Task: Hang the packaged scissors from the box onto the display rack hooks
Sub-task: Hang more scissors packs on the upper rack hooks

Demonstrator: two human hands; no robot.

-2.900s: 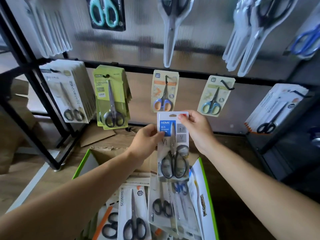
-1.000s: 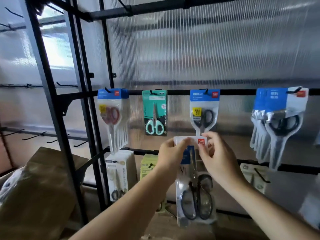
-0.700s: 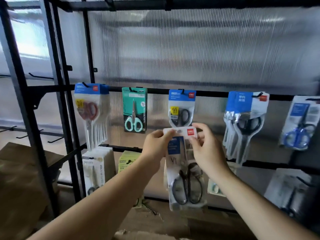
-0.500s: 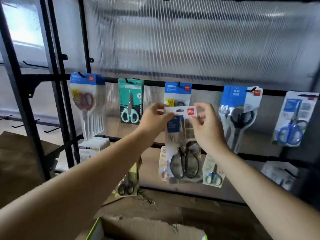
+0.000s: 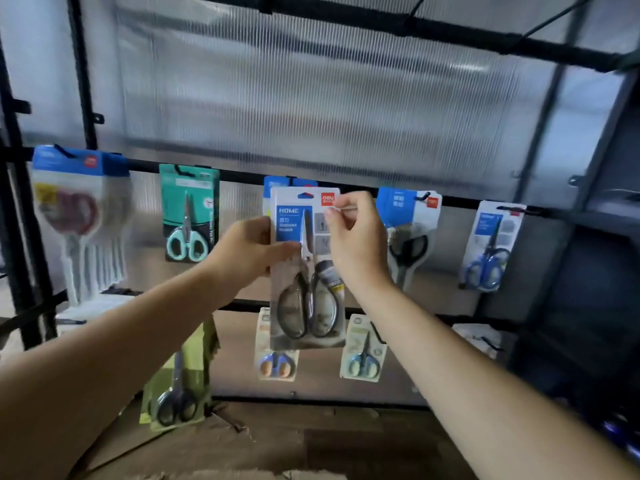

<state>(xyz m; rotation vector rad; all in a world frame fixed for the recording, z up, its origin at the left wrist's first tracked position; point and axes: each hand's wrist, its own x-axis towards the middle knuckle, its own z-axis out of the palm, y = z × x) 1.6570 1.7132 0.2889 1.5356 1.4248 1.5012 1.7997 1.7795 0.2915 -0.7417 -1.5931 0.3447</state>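
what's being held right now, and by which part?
One HOME scissors pack, in both hands: left hand grips its left edge, right hand pinches its upper right edge.

The head camera faces forward, close to the display rack (image 5: pixel 239 176).

Soft daylight filters through the ribbed translucent panel (image 5: pixel 311 98) at the back, with a white glare streak at upper right. The bottom and right edge of the frame sit dim. The scissors pack (image 5: pixel 304 271) at centre reads fairly sharp, while the hanging packs (image 5: pixel 79 216) at far left smear with blur. The rack bars (image 5: pixel 450 31) bow near the edges.
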